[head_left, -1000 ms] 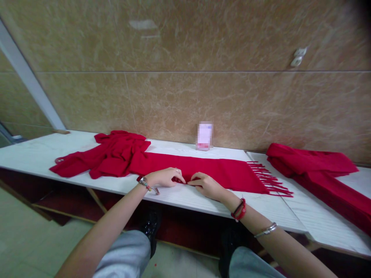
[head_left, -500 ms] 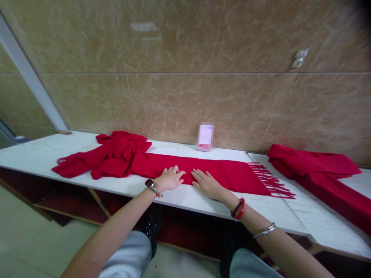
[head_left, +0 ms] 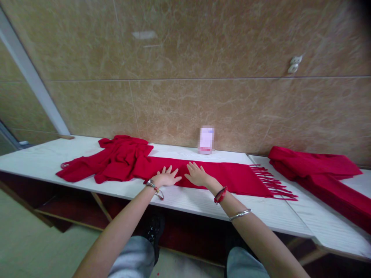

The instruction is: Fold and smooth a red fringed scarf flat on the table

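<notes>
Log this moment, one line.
left hand: spread over scarf | right hand: spread over scarf | contact: unclear | scarf: bunched left, flat right | red cloth: far right

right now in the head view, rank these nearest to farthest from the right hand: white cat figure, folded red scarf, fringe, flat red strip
From the right hand:
1. flat red strip: directly under it
2. fringe: right, at the strip's end
3. folded red scarf: farther right, past the fringe
4. white cat figure: high at the back, right
</notes>
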Available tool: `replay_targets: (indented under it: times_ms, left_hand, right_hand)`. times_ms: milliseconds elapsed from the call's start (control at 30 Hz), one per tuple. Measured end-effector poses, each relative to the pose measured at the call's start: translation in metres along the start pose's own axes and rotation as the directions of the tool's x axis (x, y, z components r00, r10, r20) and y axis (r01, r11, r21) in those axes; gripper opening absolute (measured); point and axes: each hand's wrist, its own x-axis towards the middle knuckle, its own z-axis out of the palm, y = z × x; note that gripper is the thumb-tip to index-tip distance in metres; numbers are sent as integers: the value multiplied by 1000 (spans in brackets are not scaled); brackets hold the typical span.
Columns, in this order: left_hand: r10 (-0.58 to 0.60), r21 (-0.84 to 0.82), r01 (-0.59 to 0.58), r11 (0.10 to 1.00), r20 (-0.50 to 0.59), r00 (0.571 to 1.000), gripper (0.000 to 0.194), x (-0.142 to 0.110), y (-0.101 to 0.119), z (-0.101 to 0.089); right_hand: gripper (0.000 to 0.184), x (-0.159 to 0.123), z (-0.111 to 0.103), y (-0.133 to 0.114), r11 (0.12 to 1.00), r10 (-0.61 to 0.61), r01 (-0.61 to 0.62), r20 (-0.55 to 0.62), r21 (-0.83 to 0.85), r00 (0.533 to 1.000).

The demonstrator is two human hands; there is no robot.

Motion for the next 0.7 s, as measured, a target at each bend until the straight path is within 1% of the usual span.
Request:
replay_targets:
  times_ms: [67,133,233,367,467,533,600,700]
  left_hand:
    - [-3,8,4,1000,-101,995,60,3,-5,0]
    - [-7,4,8,1000,-188,982,56,6,-10,4]
    - [-9,11,12,1000,-244,970,53,9,-16,16]
    - [16,44,-2,999,-312,950,51,11,-20,28]
    - [17,35,-7,999,-308,951,52,11,-22,29]
    - [10,25,-3,1000,-288,958,52,11,-22,27]
    - [-2,18,7,1000,-266,964,53,11,-21,25]
    - [-13,18,18,1000,-254,967,53,11,-20,23]
  right_hand:
    - [55,6,7,-10,1000,-18,18,-23,-6,1000]
    - [55,8,14,-17,999,-48,47,-47,-15,998]
    - [55,3,24,-21,996,-87,85,-54,-36,995]
    - [54,-10,29,-12,988,-130,121,-84,-99,988]
    - [49,-22,26,4,976,-152,136,-84,-170,985]
    - [45,-32,24,21,967,-147,127,-78,-219,986]
    - [41,-44,22,44,955,-137,113,-69,-274,988]
    - [38,-66,20,86,936,-117,85,-74,-342,990]
